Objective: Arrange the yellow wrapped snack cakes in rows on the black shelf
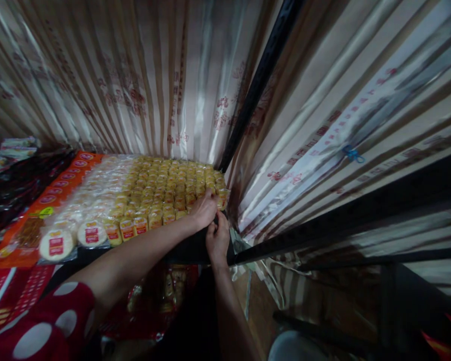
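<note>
Rows of small yellow wrapped snack packs (161,185) stand close together on the shelf, with red labels facing the front. At their front right corner, my left hand (205,210) reaches across with its fingers curled against the end packs. Just below it, at the shelf's edge, my right hand (218,238) has its thumb and fingers bent together, almost touching the left hand. Whatever lies between the fingers of either hand is hidden. White round wrapped cakes (92,234) with red labels lie in rows to the left of the yellow packs.
Orange snack bags (52,195) and dark packages (11,195) continue leftward. Red packages (154,301) sit on a lower level. A black upright post (255,90) and a black bar (323,218) frame the corner, with pleated printed sheeting (154,75) behind.
</note>
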`<state>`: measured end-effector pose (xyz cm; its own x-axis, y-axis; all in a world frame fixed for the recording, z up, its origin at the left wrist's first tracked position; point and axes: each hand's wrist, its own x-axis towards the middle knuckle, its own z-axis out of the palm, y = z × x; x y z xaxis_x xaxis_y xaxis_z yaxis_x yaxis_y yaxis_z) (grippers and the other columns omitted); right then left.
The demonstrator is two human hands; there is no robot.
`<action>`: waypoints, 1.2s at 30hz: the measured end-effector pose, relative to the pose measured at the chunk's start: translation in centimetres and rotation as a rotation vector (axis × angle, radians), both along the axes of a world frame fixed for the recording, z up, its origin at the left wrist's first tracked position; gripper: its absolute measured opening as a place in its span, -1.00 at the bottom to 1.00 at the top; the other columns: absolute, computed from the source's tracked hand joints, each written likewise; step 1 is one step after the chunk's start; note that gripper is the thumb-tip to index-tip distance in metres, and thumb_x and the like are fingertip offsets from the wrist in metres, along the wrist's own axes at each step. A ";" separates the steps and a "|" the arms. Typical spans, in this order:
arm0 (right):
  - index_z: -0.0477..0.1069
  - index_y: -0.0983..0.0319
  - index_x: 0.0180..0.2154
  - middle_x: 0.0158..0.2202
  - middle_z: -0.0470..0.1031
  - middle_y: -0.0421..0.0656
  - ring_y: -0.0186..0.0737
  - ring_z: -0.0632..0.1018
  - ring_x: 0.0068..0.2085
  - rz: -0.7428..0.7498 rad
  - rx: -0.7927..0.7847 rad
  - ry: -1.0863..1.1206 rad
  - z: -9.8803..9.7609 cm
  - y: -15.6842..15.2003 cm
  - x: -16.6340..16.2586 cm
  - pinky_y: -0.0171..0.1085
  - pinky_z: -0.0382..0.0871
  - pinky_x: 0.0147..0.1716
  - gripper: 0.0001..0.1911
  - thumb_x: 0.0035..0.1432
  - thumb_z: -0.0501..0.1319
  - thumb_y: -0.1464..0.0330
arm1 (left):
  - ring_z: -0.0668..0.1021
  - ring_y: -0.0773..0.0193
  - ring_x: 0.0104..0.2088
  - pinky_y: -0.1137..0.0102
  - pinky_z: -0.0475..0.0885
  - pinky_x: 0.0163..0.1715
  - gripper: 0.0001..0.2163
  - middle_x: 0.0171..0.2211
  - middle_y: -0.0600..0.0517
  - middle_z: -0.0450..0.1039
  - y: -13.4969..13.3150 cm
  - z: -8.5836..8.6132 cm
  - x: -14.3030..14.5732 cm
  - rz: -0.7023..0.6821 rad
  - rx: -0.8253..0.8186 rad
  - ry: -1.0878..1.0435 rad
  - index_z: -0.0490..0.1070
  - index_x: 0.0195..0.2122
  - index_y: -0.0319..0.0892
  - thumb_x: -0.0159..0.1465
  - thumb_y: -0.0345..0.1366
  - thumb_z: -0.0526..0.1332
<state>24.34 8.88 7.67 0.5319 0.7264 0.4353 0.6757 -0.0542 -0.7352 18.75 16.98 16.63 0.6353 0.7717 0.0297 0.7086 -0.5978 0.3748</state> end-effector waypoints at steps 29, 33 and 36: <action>0.14 0.33 0.17 0.20 0.18 0.09 -0.06 0.18 0.23 -0.002 -0.045 -0.047 -0.7 0.8 1.5 0.05 0.11 0.17 -0.48 0.16 -0.08 0.43 | 0.51 0.20 -0.22 0.36 0.42 -0.26 -0.75 0.02 -0.16 0.20 0.9 -1.2 3.4 0.063 -0.104 -0.079 0.25 -0.01 -0.23 0.29 -0.44 0.03; 0.11 0.31 0.19 0.21 0.15 0.09 -0.05 0.16 0.24 0.008 -0.071 -0.067 -0.7 0.7 1.3 0.03 0.12 0.16 -0.46 0.14 -0.03 0.42 | 0.52 0.25 -0.30 0.39 0.41 -0.33 -0.70 0.03 -0.15 0.23 0.7 -1.7 3.6 0.082 -0.073 -0.051 0.25 0.01 -0.19 0.26 -0.47 0.00; 0.15 0.31 0.17 0.18 0.15 0.11 -0.02 0.19 0.21 -0.002 -0.090 -0.062 -0.8 0.7 1.3 0.01 0.16 0.13 -0.46 0.12 0.03 0.39 | 0.51 0.23 -0.28 0.37 0.42 -0.32 -0.70 0.04 -0.14 0.23 0.2 -1.8 3.2 0.074 0.000 -0.045 0.24 0.03 -0.18 0.27 -0.44 -0.01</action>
<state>25.62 9.59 6.87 0.5075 0.7630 0.4003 0.7197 -0.1200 -0.6838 22.00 17.22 14.85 0.5747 0.8164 0.0565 0.7333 -0.5444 0.4073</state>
